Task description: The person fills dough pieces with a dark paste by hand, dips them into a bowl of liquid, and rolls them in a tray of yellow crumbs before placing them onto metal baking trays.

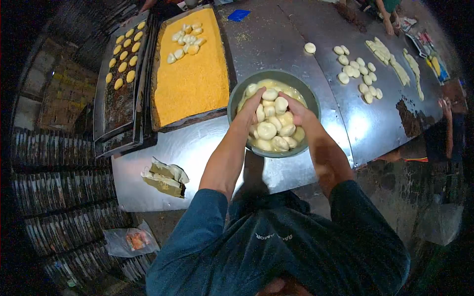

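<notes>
A round grey bowl (314,106) stands on the metal table in front of me. It holds pale yellow liquid and many wet dough balls (267,130). My left hand (251,109) reaches into the bowl from the left, and my right hand (297,109) from the right. Both are cupped around a heap of the balls, gripping it from either side. Some fingers are hidden by the dough. Left of the bowl is a tray of orange crumbs (190,93), with several pale dough balls (186,40) lying on top at its far end.
Farther left, a dark baking tray (116,106) carries rows of yellow coated pieces. More dough balls (353,69) and dough strips (395,64) lie on the table (276,39) to the right. A torn packet (165,178) sits near the front edge. Another person's hands (390,24) are at the far right.
</notes>
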A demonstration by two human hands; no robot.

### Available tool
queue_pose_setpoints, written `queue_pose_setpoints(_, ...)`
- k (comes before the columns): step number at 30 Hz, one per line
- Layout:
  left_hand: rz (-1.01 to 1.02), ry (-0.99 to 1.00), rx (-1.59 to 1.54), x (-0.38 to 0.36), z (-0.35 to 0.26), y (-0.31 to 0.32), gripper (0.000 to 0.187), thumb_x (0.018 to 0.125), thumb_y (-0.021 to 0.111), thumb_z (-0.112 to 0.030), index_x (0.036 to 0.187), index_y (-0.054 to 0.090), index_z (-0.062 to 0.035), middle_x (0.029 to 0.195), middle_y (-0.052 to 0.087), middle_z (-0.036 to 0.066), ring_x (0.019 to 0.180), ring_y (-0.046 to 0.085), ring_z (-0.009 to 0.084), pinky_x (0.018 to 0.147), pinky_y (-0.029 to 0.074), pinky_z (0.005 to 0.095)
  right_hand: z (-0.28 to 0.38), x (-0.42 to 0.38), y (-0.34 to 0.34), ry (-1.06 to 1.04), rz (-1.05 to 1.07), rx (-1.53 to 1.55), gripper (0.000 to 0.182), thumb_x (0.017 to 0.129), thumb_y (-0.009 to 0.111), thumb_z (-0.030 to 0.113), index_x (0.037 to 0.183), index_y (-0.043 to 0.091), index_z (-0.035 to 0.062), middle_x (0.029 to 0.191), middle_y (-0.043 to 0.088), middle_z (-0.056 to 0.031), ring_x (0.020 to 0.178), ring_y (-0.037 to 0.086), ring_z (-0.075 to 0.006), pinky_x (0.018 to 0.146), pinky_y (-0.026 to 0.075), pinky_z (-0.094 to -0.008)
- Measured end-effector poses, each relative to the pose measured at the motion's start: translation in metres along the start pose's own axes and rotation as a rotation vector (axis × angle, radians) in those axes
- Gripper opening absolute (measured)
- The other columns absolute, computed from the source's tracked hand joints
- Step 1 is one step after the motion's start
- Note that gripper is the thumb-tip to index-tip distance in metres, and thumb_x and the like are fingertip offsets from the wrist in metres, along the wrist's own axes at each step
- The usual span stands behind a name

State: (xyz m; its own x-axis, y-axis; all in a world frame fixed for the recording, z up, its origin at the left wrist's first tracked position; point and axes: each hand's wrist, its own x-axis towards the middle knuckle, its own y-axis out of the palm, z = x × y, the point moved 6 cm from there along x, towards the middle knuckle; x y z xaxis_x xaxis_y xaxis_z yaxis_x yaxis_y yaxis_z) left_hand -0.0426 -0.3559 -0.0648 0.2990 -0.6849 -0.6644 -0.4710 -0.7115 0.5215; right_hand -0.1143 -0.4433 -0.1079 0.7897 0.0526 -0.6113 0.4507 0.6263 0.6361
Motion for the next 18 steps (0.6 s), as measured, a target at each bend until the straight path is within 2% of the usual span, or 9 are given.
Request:
queue_pose_setpoints(2, 0.009, 0.177, 0.002, 0.011, -0.006, 0.001, 0.035, 0.090, 0.052, -0.033, 0.111, 0.057, -0.0042, 0.099, 0.063, 0.012, 0.083, 0.064, 0.0220, 0.072, 0.056, 0.0359, 0.007, -0.021, 0.029, -0.130, 0.053, 0.072, 0.051, 0.087, 0.054, 0.048, 0.119, 0.055, 0.0080, 0.112, 0.062, -0.0112, 0.099, 0.061, -0.0262, 0.088, 0.050, -0.0420)
queue_pose_setpoints(3, 0.011, 0.265, 0.001, 0.014, -0.010, 0.001, 0.032, 0.089, 0.054, -0.029, 0.108, 0.058, -0.0036, 0.094, 0.063, 0.011, 0.079, 0.064, 0.0202, 0.069, 0.056, 0.0340, 0.009, -0.034, 0.044, -0.125, 0.056, 0.066, 0.051, 0.087, 0.054, 0.048, 0.119, 0.055, 0.0080, 0.112, 0.062, -0.0112, 0.099, 0.061, -0.0262, 0.088, 0.050, -0.0420)
queue_pose_setpoints(5, 0.020, 0.331, 0.010, 0.013, -0.011, 0.007, 0.030, 0.089, 0.054, -0.027, 0.107, 0.058, -0.0028, 0.093, 0.063, 0.011, 0.078, 0.064, 0.0198, 0.069, 0.056, 0.0333, 0.022, -0.055, 0.062, -0.260, 0.003, 0.106, 0.045, 0.088, 0.054, 0.046, 0.113, 0.058, 0.0086, 0.106, 0.063, -0.0097, 0.093, 0.063, -0.0244, 0.085, 0.052, -0.0400)
queue_pose_setpoints(6, 0.037, 0.398, 0.024, 0.011, -0.016, 0.012, 0.029, 0.088, 0.055, -0.024, 0.106, 0.058, -0.0020, 0.092, 0.063, 0.010, 0.076, 0.064, 0.0194, 0.068, 0.056, 0.0326, 0.024, -0.054, 0.062, -0.255, 0.003, 0.097, 0.045, 0.088, 0.054, 0.046, 0.113, 0.058, 0.0086, 0.106, 0.063, -0.0097, 0.093, 0.063, -0.0244, 0.085, 0.052, -0.0400)
queue_pose_setpoints(8, 0.010, 0.405, 0.055, -0.010, -0.021, 0.027, 0.029, 0.086, 0.057, -0.022, 0.104, 0.059, -0.0001, 0.090, 0.063, 0.010, 0.075, 0.063, 0.0190, 0.067, 0.055, 0.0315, 0.029, -0.055, 0.050, -0.356, -0.112, 0.109, 0.043, 0.089, 0.053, 0.045, 0.111, 0.058, 0.0074, 0.105, 0.063, -0.0096, 0.089, 0.064, -0.0238, 0.083, 0.053, -0.0379)
queue_pose_setpoints(9, -0.014, 0.413, 0.095, -0.023, -0.025, 0.035, 0.029, 0.084, 0.060, -0.020, 0.102, 0.060, 0.0019, 0.088, 0.063, 0.010, 0.073, 0.063, 0.0185, 0.066, 0.054, 0.0303, 0.026, -0.057, 0.048, -0.291, -0.151, 0.133, 0.044, 0.090, 0.052, 0.045, 0.111, 0.057, 0.0062, 0.103, 0.063, -0.0097, 0.089, 0.063, -0.0236, 0.083, 0.052, -0.0386)
queue_pose_setpoints(13, -0.083, 0.461, 0.194, -0.013, -0.029, 0.037, 0.024, 0.079, 0.060, -0.017, 0.093, 0.064, 0.0017, 0.080, 0.064, 0.008, 0.068, 0.061, 0.0159, 0.062, 0.050, 0.0273, 0.021, -0.069, 0.060, -0.362, -0.037, 0.239, 0.038, 0.092, 0.053, 0.038, 0.113, 0.056, 0.0060, 0.106, 0.062, -0.0104, 0.095, 0.062, -0.0231, 0.083, 0.053, -0.0374)
queue_pose_setpoints(15, -0.099, 0.498, 0.202, -0.011, -0.027, 0.034, 0.021, 0.078, 0.058, -0.016, 0.088, 0.066, 0.0004, 0.078, 0.064, 0.007, 0.068, 0.059, 0.0136, 0.061, 0.048, 0.0272, 0.023, -0.069, 0.060, -0.409, -0.107, 0.212, 0.045, 0.091, 0.049, 0.046, 0.111, 0.057, 0.0068, 0.102, 0.063, -0.0099, 0.093, 0.062, -0.0245, 0.085, 0.051, -0.0400)
queue_pose_setpoints(18, -0.140, 0.536, 0.227, 0.002, -0.023, 0.031, 0.017, 0.081, 0.056, -0.013, 0.090, 0.062, 0.0001, 0.082, 0.062, 0.008, 0.068, 0.058, 0.0160, 0.062, 0.050, 0.0294, 0.015, -0.065, 0.057, -0.327, -0.043, 0.308, 0.046, 0.093, 0.043, 0.047, 0.113, 0.056, 0.0081, 0.105, 0.062, -0.0107, 0.095, 0.061, -0.0253, 0.085, 0.051, -0.0402)
